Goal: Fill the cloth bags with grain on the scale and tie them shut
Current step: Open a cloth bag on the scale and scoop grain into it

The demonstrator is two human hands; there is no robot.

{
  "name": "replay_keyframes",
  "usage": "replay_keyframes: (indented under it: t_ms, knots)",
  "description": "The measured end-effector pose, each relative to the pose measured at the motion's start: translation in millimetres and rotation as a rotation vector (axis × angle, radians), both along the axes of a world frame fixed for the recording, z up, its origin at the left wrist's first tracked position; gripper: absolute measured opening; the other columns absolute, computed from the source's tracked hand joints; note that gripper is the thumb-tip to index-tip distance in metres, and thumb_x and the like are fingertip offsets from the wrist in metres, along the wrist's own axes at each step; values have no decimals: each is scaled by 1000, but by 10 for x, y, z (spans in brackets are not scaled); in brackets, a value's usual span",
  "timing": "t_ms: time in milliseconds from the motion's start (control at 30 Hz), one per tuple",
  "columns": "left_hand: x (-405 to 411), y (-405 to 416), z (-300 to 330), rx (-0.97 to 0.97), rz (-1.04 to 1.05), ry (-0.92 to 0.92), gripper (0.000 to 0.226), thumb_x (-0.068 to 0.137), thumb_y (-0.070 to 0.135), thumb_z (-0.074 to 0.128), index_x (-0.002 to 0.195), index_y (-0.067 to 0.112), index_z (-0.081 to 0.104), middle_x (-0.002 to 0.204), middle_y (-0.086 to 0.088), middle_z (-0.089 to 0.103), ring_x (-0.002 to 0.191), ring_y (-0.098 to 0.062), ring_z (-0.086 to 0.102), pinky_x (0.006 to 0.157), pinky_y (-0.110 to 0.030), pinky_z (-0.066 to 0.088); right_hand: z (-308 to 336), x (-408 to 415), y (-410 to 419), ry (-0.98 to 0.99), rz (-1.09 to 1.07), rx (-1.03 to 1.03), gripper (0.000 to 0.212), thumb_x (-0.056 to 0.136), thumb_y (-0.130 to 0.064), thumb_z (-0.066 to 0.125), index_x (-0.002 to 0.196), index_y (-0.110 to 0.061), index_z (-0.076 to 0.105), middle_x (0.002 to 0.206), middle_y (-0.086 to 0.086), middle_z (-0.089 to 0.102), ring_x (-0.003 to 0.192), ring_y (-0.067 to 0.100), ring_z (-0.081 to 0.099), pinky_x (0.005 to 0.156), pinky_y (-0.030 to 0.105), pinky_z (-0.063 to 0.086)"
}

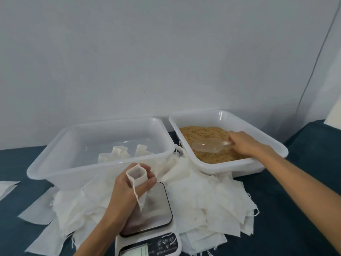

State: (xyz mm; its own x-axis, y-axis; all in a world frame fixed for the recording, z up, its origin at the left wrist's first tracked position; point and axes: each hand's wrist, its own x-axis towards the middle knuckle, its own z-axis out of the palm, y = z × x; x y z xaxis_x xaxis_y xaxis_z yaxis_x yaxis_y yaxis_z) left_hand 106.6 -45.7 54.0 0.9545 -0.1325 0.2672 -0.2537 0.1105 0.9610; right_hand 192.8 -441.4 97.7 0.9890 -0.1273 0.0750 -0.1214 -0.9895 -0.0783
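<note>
Over the steel platform of the scale (147, 209), we note the left hand (129, 183) gripping one cloth bag (135, 175) upright, fingers curled round its sides so that the mouth stands open and square; its lower corner hangs down toward the platform, and we cannot tell whether it touches. Farther right, our right hand (245, 143) grasps the handle of a clear plastic scoop (208, 145), which lies on the grain (212, 156) inside the right-hand white tub (273, 143). We see no grain in the scoop's bowl with certainty. Beside it, the left-hand white tub (46, 169) holds a few filled bags (118, 153) standing near its front wall. A loose heap of empty bags (203, 200) spreads round the scale and under both tubs' front edges, all resting on a dark blue cloth surface (286, 218). The scale's display is too blurred to read
</note>
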Motion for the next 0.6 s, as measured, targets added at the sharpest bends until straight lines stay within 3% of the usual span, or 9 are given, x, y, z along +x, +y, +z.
replay_keyframes:
  t_ms: [200,333,467,600]
  knots:
    - [2,-2,2,8,7,1,24,79,-5,80,98,3,68,86,-9,73,79,-14,70,73,-17,55,-9,-7,-73,-110,-15,-97,21,90,-4,64,100,-23,63,101,-2,66,88,18,60,79,37,52]
    - [12,15,-8,46,3,-7,22,80,-4,81,96,5,68,87,-10,73,81,-13,70,73,-16,54,45,-45,-61,-69,106,-210,21,90,-5,66,94,-25,60,101,-2,66,92,20,62,81,37,51]
    - [5,17,-8,40,5,-8,25,77,4,83,97,4,69,87,-9,73,79,-12,69,71,-16,53,74,-54,-42,29,200,-65,27,87,-2,71,90,-26,59,101,-1,66,96,20,62,85,39,52]
    - [-8,15,6,31,3,-5,35,68,17,84,98,5,69,89,-12,73,80,-13,70,72,-17,54,-25,-27,-149,55,173,113,17,88,-4,73,103,-12,69,104,2,68,101,21,62,87,32,48]
